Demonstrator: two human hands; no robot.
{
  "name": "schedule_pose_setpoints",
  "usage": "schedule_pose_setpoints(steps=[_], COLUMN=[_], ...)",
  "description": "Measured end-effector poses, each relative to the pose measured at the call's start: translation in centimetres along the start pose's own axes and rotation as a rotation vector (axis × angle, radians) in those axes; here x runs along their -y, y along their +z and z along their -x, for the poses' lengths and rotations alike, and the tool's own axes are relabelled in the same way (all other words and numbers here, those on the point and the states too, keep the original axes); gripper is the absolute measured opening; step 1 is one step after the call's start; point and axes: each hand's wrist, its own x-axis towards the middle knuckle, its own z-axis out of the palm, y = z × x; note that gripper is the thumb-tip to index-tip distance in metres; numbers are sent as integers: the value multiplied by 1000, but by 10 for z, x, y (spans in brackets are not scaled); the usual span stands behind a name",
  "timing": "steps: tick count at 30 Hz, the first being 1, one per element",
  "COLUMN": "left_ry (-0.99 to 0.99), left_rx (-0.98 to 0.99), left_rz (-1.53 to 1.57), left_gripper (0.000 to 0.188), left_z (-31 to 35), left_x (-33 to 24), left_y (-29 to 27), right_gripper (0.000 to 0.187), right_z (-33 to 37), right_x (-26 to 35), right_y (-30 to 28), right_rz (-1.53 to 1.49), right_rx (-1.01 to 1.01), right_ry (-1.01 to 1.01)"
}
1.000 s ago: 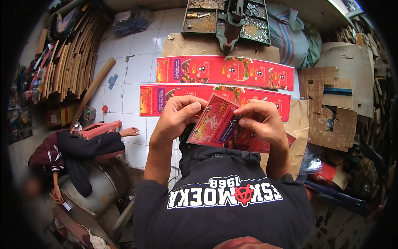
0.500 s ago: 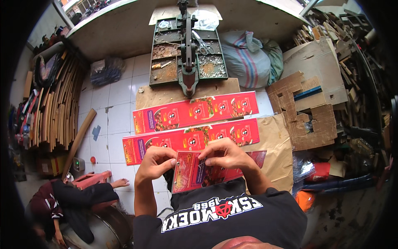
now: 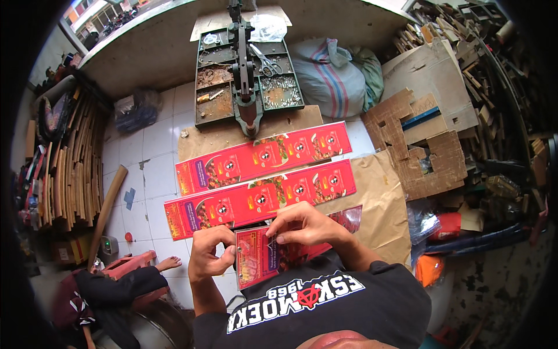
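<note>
Close to my body I have a glossy red printed panel (image 3: 250,262) with food pictures, tilted up against my black shirt. My left hand (image 3: 210,253) is curled at its left edge, thumb and index finger closed at the upper corner. My right hand (image 3: 305,225) bends over the top edge, with thumb and index finger pinched together against the panel's face. A thin pale line shows below that pinch; what it is I cannot make out. Just beyond my hands lie two similar long red panels, a nearer one (image 3: 238,206) and a farther one (image 3: 250,160).
Behind the panels stands a green hand press (image 3: 246,87) over a compartment tray (image 3: 206,119) with small metal parts and scissors (image 3: 267,63). Brown paper (image 3: 381,203) lies at right, near cut cardboard (image 3: 433,168). Wood strips (image 3: 70,180) stack up at left, near another person (image 3: 113,296).
My view has shifted, so the press and flat panels sit farther left. Both hands stay at the held panel; my left fingers have slid slightly off its face toward the edge.
</note>
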Motion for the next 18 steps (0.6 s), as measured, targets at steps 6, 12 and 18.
schedule_pose_setpoints(steps=[6, 12, 18], left_ry=[-137, -180, -118], left_rx=[3, -98, -373], left_rz=[189, 256, 541], left_gripper=[4, 3, 23], left_z=[4, -4, 7], left_x=[8, 11, 36], left_y=[-3, 2, 0], right_gripper=[21, 23, 22], right_z=[-1, 2, -2], right_x=[0, 3, 10], right_y=[2, -6, -14], right_rz=[8, 40, -236], right_rx=[14, 2, -194], right_ry=[35, 38, 130])
